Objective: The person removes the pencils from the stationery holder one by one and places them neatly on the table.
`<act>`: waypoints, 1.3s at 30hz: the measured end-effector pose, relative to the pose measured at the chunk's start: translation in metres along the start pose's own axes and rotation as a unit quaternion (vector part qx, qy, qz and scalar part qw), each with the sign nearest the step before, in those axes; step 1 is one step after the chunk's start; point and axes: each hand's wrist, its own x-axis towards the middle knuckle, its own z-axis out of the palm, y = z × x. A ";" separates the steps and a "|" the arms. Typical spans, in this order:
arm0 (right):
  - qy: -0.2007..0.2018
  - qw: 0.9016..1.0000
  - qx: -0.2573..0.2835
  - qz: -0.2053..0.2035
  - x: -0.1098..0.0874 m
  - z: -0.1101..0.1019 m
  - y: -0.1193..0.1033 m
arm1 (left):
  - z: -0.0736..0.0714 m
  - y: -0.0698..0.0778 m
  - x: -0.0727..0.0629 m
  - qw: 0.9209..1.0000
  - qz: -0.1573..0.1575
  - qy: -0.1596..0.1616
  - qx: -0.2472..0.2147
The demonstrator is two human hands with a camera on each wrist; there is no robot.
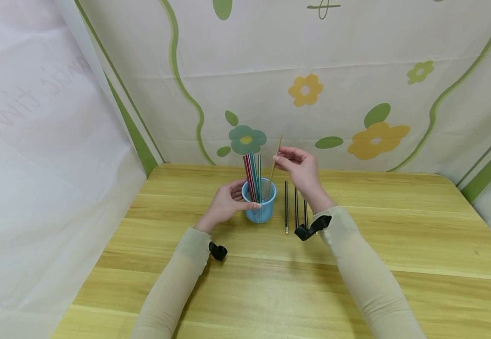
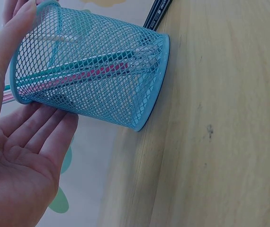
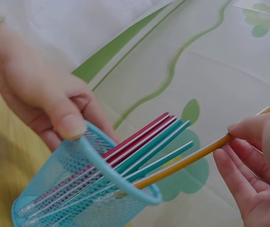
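Yellow pencil [image 3: 182, 162] is pinched between the thumb and fingers of our right hand [image 1: 298, 167], and its low end sits inside the blue cup [image 1: 259, 214]. Our left hand [image 1: 225, 202] holds that cup, thumb on the rim and fingers round the side. Our hands are apart from each other. In the cup we see red pencils [image 3: 137, 134] and green pencils [image 3: 156, 140], all leaning. Just right of it, black pencils [image 1: 286, 207] lie on our wooden table [image 1: 245, 287]. Behind is a white cloth [image 1: 355, 37] with flowers.
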 end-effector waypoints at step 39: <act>0.069 0.992 0.102 -0.027 -0.003 -0.050 -0.026 | 0.001 0.033 -0.013 1.000 -0.015 -0.015 -0.015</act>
